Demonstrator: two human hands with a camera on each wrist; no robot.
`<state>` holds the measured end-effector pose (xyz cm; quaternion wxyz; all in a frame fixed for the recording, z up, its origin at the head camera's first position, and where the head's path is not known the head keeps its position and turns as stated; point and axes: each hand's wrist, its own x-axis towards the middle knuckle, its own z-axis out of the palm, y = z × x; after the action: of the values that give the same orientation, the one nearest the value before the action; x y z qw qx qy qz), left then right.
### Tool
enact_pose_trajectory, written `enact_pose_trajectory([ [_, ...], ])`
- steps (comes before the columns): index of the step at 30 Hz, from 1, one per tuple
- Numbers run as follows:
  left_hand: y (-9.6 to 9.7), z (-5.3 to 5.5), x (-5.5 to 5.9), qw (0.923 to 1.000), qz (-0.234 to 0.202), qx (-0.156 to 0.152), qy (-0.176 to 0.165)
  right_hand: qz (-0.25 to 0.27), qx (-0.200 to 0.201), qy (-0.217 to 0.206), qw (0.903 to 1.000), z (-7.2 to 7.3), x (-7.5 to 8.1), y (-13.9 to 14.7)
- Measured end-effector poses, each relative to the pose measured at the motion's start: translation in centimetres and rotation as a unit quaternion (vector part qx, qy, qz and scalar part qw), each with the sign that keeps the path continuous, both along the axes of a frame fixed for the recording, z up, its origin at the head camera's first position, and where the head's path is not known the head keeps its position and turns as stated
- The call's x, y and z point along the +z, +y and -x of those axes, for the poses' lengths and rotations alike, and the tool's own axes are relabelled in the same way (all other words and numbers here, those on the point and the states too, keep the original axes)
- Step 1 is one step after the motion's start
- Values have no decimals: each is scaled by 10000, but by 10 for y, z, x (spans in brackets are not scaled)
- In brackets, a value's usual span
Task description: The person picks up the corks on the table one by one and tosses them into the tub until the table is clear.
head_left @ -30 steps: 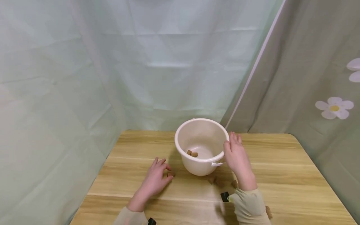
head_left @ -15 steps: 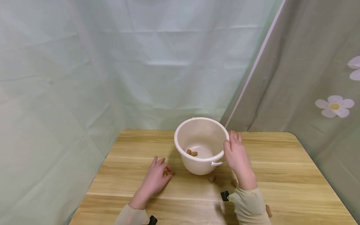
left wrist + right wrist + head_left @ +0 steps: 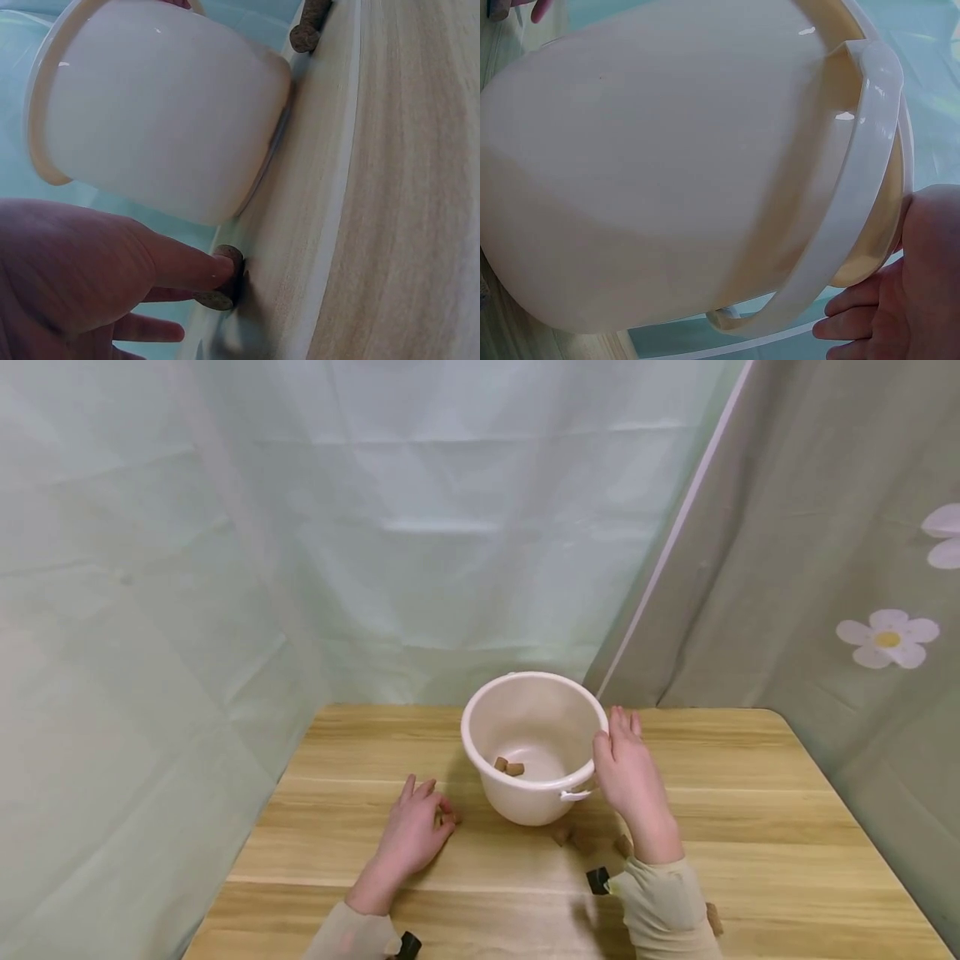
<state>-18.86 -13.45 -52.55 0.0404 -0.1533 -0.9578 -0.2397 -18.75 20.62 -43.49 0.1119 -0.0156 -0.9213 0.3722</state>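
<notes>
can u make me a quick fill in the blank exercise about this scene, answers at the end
1. The white bucket holds ____ brown corks.
2. While the right hand touches the bucket's rim, the person's ____ hand pinches another cork.
3. The fully visible flower on the curtain has white petals and a ____ centre.

Missing words: two; left; yellow.

bucket [image 3: 165, 112] close in both wrist views
</notes>
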Motion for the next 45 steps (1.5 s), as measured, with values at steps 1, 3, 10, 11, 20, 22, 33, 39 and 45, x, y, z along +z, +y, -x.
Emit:
enact_pose_trajectory([
  [1,0,0,0,10000,9,-6,11,-8,-2,6,10000,0,0,0],
  [3,1,-1,0,10000,26,-10,-1,-20,-3,-7,10000,0,0,0],
  [10,0,-4,-1,9999,82,-81,3,-17,-30,32,10000,0,0,0],
  [11,0,-4,-1,9999,80,-93,18,-15,-34,43,10000,0,0,0],
  [20,-2,-5,3,9998,90,-167,-18,12,-33,36,10000,0,1,-2],
  [22,-3,-5,2,9998,89,-166,-33,13,-45,49,10000,0,2,-2],
  [33,-4,-3,-3,9999,46,-98,-25,3,-87,67,9999,1,0,-2],
  [39,-4,-2,-2,9999,70,-87,-2,-1,-94,92,9999,2,-1,-2],
  [45,-3,-2,-1,9999,108,-63,-32,-25,-98,60,9999,2,-2,-3],
])
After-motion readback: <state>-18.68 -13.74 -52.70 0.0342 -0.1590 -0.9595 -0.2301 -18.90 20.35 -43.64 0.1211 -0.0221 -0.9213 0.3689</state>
